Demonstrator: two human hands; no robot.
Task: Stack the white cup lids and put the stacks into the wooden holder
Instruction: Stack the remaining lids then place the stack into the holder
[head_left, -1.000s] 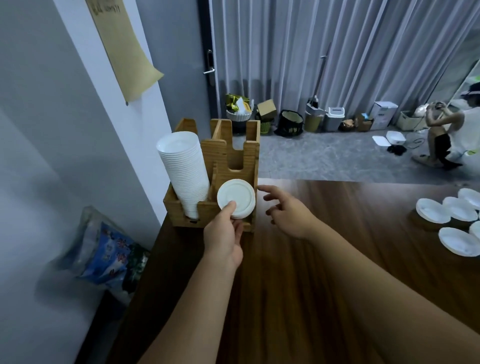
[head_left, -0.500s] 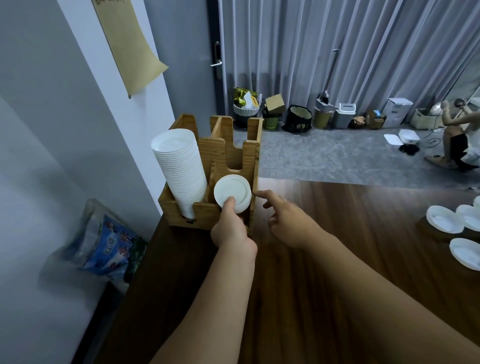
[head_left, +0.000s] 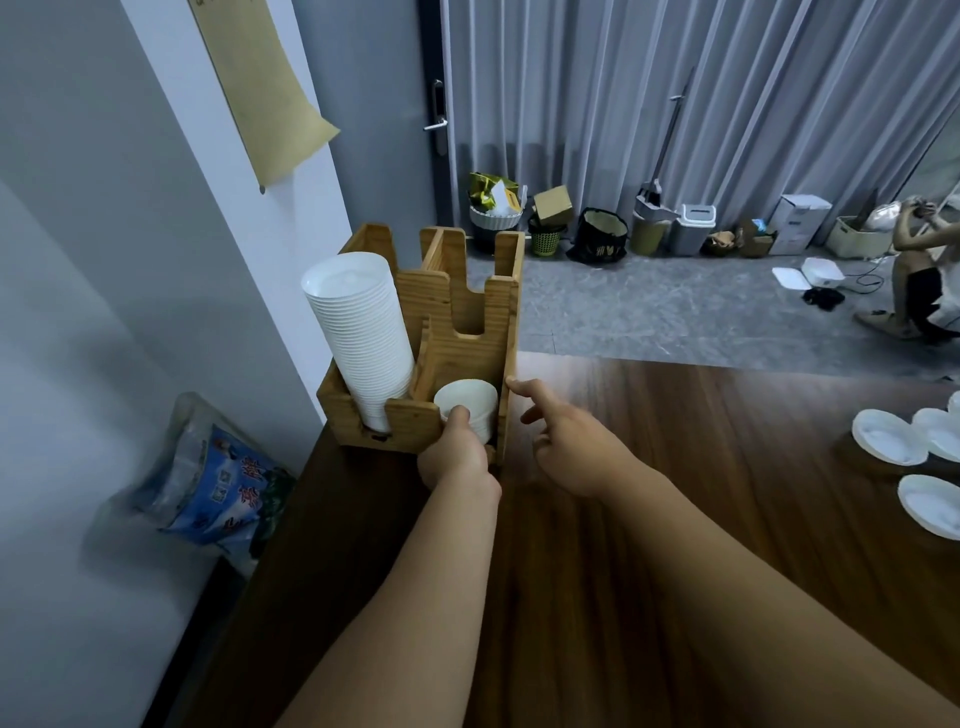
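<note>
The wooden holder (head_left: 452, 312) stands at the far left corner of the dark wooden table. Its left compartment holds a tall stack of white lids (head_left: 358, 332). My left hand (head_left: 454, 454) grips a short stack of white lids (head_left: 470, 405) that sits low inside the front right compartment. My right hand (head_left: 563, 441) hovers just right of the holder with relaxed fingers, its index fingertip touching the holder's right wall. Several loose white lids (head_left: 888, 435) lie on the table at the far right.
A wall (head_left: 130, 260) runs along the table's left edge, with a blue plastic bag (head_left: 218, 483) on the floor beside it. Bins and boxes line the curtain at the back. A person (head_left: 924, 270) crouches on the floor at far right.
My left hand has pushed the short lid stack down and into the front right compartment. My right hand has stayed beside the holder, its index finger now at the wall.
</note>
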